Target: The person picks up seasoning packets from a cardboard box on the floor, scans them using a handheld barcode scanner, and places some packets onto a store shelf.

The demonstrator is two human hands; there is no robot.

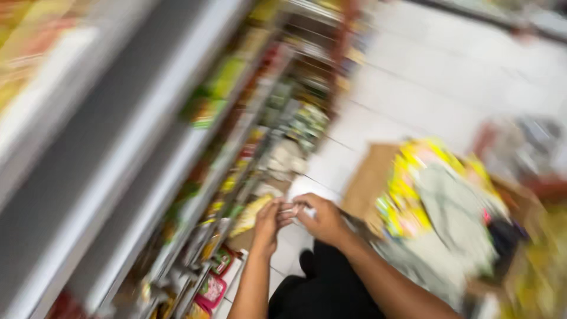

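The view is heavily blurred by motion. My left hand (267,226) and my right hand (319,217) meet in front of me, low in the frame. Between their fingertips sits a small pale thing (289,208), too blurred to identify. Both hands have fingers curled around it. Just left of my left hand lies a yellow packet (249,215) on a low shelf. My dark trousers (322,289) show below the forearms.
Store shelving (177,153) packed with coloured packets runs along the left. A cardboard box (369,180) holding yellow packets (407,195) and grey wrapping stands on the white tiled floor (425,88) at right. Pink packets (211,289) sit at the shelf's foot.
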